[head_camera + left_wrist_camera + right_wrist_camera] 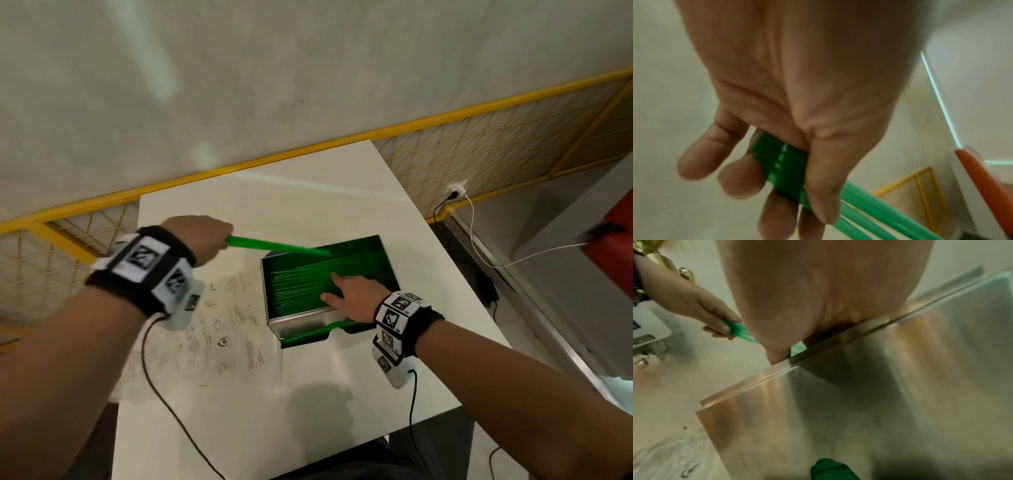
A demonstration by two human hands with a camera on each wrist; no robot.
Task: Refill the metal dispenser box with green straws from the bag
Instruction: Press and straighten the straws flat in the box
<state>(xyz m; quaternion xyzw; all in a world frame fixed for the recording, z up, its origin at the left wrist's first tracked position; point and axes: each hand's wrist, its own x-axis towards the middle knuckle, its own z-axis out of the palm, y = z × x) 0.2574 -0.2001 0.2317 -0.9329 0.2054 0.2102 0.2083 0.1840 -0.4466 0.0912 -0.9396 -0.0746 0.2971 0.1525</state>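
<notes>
The open-topped metal dispenser box (297,318) stands on the white table (308,394), packed with green straws (298,287). My right hand (337,289) reaches in over the front rim, with straight fingers lying flat on the straws. My left hand (205,236) hovers left of the box and pinches a small bunch of green straws (277,245) by one end; their far ends point over the box's back left corner. The left wrist view shows the thumb and fingers (740,180) clamping that bunch (785,168). In the right wrist view my palm leans over the box wall (838,402).
A flat clear printed bag (222,329) lies on the table left of the box. A green straw (308,334) shows in the box's front tray. A yellow mesh fence (479,147) runs behind the table. A white cable (479,246) and a red object (613,240) are at the right.
</notes>
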